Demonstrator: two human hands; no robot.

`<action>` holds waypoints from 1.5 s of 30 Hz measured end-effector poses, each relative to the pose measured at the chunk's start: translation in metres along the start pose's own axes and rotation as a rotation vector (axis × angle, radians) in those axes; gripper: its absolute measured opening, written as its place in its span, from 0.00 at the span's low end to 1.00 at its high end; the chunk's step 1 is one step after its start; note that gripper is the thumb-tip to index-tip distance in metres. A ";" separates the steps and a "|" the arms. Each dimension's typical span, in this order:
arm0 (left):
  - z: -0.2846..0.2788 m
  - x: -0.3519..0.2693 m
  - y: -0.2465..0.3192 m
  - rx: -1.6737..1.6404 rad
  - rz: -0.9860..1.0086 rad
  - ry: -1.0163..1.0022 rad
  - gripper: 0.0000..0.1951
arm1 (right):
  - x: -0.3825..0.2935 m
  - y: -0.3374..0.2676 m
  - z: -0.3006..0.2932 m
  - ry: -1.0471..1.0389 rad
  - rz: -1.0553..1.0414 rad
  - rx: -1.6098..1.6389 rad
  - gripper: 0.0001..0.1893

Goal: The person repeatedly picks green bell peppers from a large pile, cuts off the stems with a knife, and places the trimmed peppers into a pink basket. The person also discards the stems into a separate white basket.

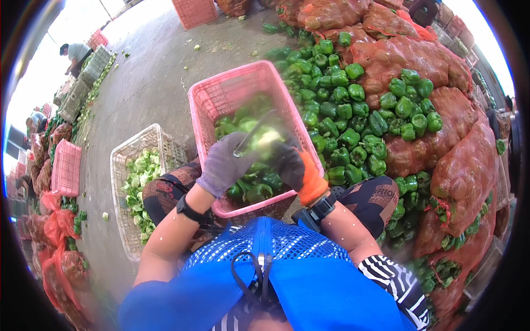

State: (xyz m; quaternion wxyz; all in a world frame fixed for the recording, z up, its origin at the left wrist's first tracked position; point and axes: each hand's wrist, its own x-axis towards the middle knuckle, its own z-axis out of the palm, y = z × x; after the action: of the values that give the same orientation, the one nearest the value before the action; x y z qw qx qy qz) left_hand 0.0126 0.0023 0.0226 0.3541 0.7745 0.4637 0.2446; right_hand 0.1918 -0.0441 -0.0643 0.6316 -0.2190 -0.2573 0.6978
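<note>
My left hand (227, 161), in a purple-grey knit glove, is closed around a slim metal tool (253, 131), apparently a knife, whose tip points up and to the right. A dark glove with an orange cuff covers my right hand (290, 163). Its fingers hold a blurred green bell pepper (269, 137) with a pale part showing, close beside the tool. Both hands are over a pink plastic crate (252, 70), between my knees. Green bell peppers (259, 193) lie in that crate, partly hidden by my hands and by motion blur.
A white plastic crate (117, 207) of pale green pepper pieces (143, 171) stands by my left knee. Loose bell peppers (343, 111) are heaped at right against red mesh sacks (418, 62). Farther left are another pink crate (66, 167), more sacks and a bending person (77, 56).
</note>
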 end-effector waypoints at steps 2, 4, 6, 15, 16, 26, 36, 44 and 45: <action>0.005 0.001 0.008 0.073 0.171 0.042 0.30 | -0.006 -0.002 0.003 0.075 0.017 0.110 0.24; 0.013 0.005 0.011 0.265 0.150 -0.039 0.33 | -0.015 -0.009 0.009 0.101 -0.077 -0.335 0.22; 0.020 0.011 0.007 0.391 0.096 -0.092 0.38 | -0.024 -0.023 0.010 -0.009 -0.556 -1.546 0.21; 0.042 0.002 -0.018 -0.523 -0.049 -0.465 0.31 | -0.028 -0.007 -0.026 -0.190 -0.601 -0.964 0.38; 0.047 0.001 -0.017 -0.532 -0.199 -0.465 0.30 | -0.026 -0.003 -0.031 -0.148 -0.611 -1.040 0.39; 0.065 0.008 -0.013 -0.600 -0.211 -0.282 0.23 | -0.003 -0.001 -0.003 0.283 -0.516 -0.298 0.15; 0.047 0.056 -0.027 -0.112 0.365 -0.060 0.20 | 0.053 -0.040 0.008 0.138 -0.292 0.088 0.15; 0.071 0.151 -0.106 -0.465 -0.489 0.279 0.15 | 0.040 0.016 -0.015 0.462 -0.099 -0.344 0.20; 0.072 0.149 -0.115 -0.235 -0.421 0.180 0.17 | 0.044 0.015 -0.023 0.507 -0.098 -0.569 0.23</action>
State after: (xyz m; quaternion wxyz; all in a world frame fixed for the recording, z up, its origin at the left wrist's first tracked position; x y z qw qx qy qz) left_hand 0.0678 0.1482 -0.1040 0.4420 0.5893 0.6130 0.2857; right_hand 0.1904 0.0001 -0.0907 0.6217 -0.5387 -0.2865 0.4912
